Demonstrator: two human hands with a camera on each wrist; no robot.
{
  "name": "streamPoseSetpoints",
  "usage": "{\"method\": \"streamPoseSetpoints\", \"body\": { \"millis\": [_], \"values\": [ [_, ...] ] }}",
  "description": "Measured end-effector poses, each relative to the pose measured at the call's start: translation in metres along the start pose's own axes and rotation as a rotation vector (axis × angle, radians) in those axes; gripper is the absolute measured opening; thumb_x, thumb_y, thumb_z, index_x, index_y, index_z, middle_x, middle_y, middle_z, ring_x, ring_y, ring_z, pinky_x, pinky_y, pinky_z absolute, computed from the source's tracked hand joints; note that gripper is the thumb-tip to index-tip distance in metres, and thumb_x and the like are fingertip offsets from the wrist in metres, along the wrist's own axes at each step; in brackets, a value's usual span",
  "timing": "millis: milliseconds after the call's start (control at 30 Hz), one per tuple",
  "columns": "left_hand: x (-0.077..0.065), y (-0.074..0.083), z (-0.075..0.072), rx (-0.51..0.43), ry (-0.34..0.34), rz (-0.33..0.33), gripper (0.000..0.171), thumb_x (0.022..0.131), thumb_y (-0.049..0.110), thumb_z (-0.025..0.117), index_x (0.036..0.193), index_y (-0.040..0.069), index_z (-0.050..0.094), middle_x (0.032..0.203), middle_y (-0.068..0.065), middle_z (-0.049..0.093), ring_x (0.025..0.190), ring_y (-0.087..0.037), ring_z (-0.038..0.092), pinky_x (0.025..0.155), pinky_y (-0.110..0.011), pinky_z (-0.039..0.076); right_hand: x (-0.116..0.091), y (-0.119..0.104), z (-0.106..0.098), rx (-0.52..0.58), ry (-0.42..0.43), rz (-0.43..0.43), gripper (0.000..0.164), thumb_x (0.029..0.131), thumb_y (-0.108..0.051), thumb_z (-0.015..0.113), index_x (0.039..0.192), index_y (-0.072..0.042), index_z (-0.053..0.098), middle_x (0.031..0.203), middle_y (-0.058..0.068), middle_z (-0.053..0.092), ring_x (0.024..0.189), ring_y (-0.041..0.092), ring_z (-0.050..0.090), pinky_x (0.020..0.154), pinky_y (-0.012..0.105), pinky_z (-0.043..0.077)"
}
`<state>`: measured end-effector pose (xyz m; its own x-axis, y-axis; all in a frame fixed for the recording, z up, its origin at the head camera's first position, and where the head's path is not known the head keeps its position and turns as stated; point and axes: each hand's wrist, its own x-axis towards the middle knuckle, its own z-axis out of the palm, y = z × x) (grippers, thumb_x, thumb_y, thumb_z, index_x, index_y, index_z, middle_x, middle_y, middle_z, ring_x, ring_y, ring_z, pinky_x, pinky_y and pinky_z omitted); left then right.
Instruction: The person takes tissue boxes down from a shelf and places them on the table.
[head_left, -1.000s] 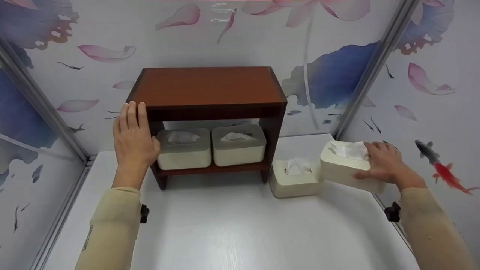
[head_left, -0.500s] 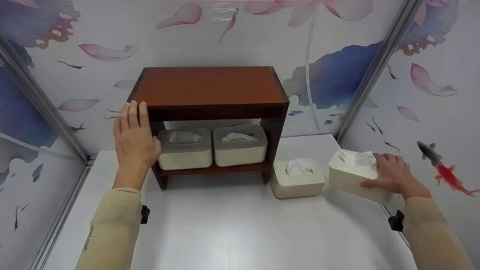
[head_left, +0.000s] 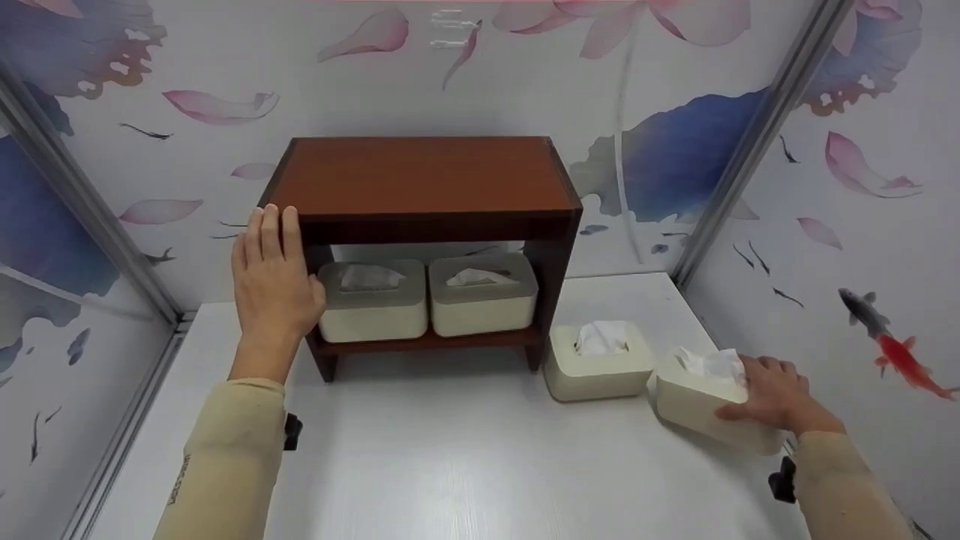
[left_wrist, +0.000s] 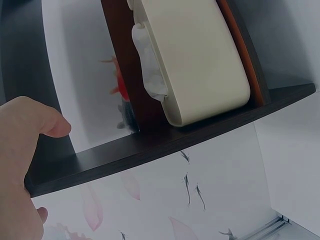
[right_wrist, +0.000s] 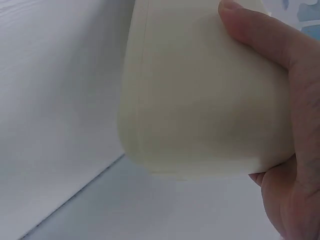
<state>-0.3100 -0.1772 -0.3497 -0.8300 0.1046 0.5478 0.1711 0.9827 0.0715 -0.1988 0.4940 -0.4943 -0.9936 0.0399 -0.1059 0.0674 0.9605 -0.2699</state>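
Note:
My right hand (head_left: 772,394) grips a cream tissue box (head_left: 701,405) from its right end, thumb on the front side. White tissue sticks out of its top. In the right wrist view the thumb lies along the box wall (right_wrist: 200,90); whether its underside touches the table cannot be told. My left hand (head_left: 274,281) holds the left side panel of a reddish-brown wooden shelf (head_left: 427,176), fingers along the outside and thumb (left_wrist: 55,125) at the inner side of the panel. Two tissue boxes, a left one (head_left: 375,319) and a right one (head_left: 484,311), sit side by side on the shelf's lower board.
Another cream tissue box (head_left: 598,367) stands on the white table (head_left: 465,457), right of the shelf and just left of the held box. Printed wall panels (head_left: 450,90) with metal corner posts (head_left: 750,142) enclose the back and sides.
My right hand has brought the tissue box first slightly right, then down and nearer along the table's right side. My left hand stays at the shelf's side panel.

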Motion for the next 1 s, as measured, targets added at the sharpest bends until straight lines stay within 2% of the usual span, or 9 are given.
{"method": "streamPoseSetpoints", "body": {
  "millis": [167,300,500,833,1000],
  "values": [
    [0.001,0.000,0.000,0.002,0.001,-0.001,0.083,0.085,0.012,0.058,0.153,0.004,0.011,0.158,-0.021,0.013,0.148,-0.037,0.011,0.118,-0.054,0.017,0.001,0.004,0.013,-0.006,0.014,-0.019,0.111,0.065,-0.056,0.081,0.141,0.010,0.035,0.132,0.041,0.040,0.118,0.059,0.031,0.088,0.073,0.029],
    [0.001,0.000,-0.001,0.003,0.000,-0.004,0.082,0.086,0.012,0.058,0.153,0.004,0.011,0.158,-0.021,0.013,0.148,-0.037,0.011,0.118,-0.053,0.017,0.002,0.005,0.020,-0.023,0.015,-0.028,0.111,0.062,-0.049,0.084,0.139,0.013,0.035,0.133,0.040,0.038,0.118,0.058,0.033,0.092,0.075,0.029],
    [0.000,0.001,-0.001,-0.002,-0.011,-0.011,0.083,0.086,0.013,0.059,0.153,0.004,0.011,0.158,-0.021,0.013,0.149,-0.036,0.010,0.119,-0.054,0.017,0.003,0.008,0.033,-0.050,-0.026,-0.035,0.110,0.058,-0.039,0.086,0.141,0.010,0.032,0.134,0.040,0.038,0.117,0.059,0.038,0.090,0.076,0.033],
    [0.000,0.002,0.000,-0.001,-0.013,-0.008,0.083,0.086,0.013,0.059,0.153,0.004,0.011,0.158,-0.020,0.012,0.149,-0.036,0.010,0.119,-0.054,0.016,0.008,0.003,0.028,0.003,-0.131,0.041,0.114,0.059,-0.013,0.086,0.149,0.007,0.020,0.146,0.040,0.023,0.130,0.060,0.024,0.098,0.079,0.022],
    [0.000,0.000,0.000,0.011,-0.019,-0.013,0.084,0.086,0.014,0.059,0.153,0.005,0.009,0.158,-0.021,0.012,0.149,-0.036,0.010,0.118,-0.054,0.017,0.016,-0.002,0.029,-0.059,-0.145,0.052,0.111,0.061,-0.003,0.081,0.150,0.006,0.016,0.151,0.039,0.016,0.137,0.058,0.019,0.099,0.079,0.021]
  ]
}}
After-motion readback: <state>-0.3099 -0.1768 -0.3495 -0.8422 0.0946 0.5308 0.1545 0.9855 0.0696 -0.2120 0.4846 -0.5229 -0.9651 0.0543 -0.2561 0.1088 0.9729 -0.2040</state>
